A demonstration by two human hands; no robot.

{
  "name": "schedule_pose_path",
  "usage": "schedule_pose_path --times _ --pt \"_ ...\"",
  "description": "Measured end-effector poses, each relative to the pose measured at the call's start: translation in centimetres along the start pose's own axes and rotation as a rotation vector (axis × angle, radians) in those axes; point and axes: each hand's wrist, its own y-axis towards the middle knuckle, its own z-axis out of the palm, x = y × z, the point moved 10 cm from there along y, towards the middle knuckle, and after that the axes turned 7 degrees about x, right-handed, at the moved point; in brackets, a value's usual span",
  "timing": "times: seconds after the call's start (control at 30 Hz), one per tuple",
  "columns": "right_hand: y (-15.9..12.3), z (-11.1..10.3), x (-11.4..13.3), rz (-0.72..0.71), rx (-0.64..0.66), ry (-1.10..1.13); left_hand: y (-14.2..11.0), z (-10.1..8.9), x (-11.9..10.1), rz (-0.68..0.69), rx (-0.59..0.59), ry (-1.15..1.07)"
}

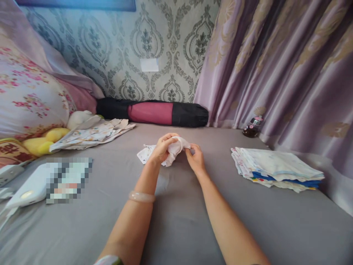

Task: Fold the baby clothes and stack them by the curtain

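A small white cloth item [174,151] with tiny dark marks is bunched up between my two hands, just above the grey bed sheet [182,221]. Its exact kind does not show. My left hand [162,147] is closed around the bunched middle, with part of the fabric hanging out to the left. At the cloth's right edge, my right hand [195,158] pinches it between thumb and fingers. A pale bangle [142,197] circles my left forearm.
Folded clothes [281,165] are stacked at right, near a dark bottle [253,126]. A patterned garment [93,134] and yellow plush toy [45,141] lie at left. A white device [35,184] sits nearer. A black and maroon roll [151,112] lies along the wall.
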Motion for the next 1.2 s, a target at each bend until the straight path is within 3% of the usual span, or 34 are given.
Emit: schedule_pose_path --times 0.1,0.2,0.33,0.47,0.57,0.7,0.8,0.87,0.97,1.03,1.13,1.2 --pt "1.7 -2.0 1.5 -0.032 0.044 0.027 -0.4 -0.9 -2.3 0.078 -0.025 0.104" --pt "3.0 -3.8 4.6 -0.045 0.188 0.09 -1.2 -1.4 -5.2 0.188 -0.074 0.274" --pt "3.3 -7.4 8.8 0.019 0.244 0.252 -2.7 0.0 -9.4 0.375 -0.062 0.513" --pt "3.1 -9.7 11.1 0.038 0.239 0.267 -3.5 1.5 -11.1 0.451 0.011 0.578" --pt "2.8 -8.8 12.0 0.017 0.22 0.177 -3.1 1.4 -10.8 0.428 -0.039 0.571" --pt "1.1 -3.7 13.0 0.015 0.275 -0.022 -2.5 1.1 -10.1 0.437 -0.094 0.614" --pt "-0.1 -0.5 12.1 0.085 0.294 -0.228 -2.4 0.6 -10.0 0.467 -0.126 0.624" --pt "-0.1 0.0 11.0 0.115 0.298 -0.306 -2.4 0.1 -10.2 0.481 -0.132 0.595" --pt "0.9 -1.3 9.8 0.119 0.321 -0.263 -2.7 0.2 -10.6 0.479 -0.087 0.52" --pt "1.6 -3.3 9.8 0.13 0.33 -0.085 -3.1 0.7 -11.0 0.461 -0.052 0.449" --pt "1.9 -6.3 11.2 0.144 0.362 0.2 -3.9 2.0 -12.0 0.439 -0.007 0.382" --pt "1.5 -8.0 11.9 0.166 0.377 0.247 -4.0 3.2 -12.2 0.432 0.046 0.388"
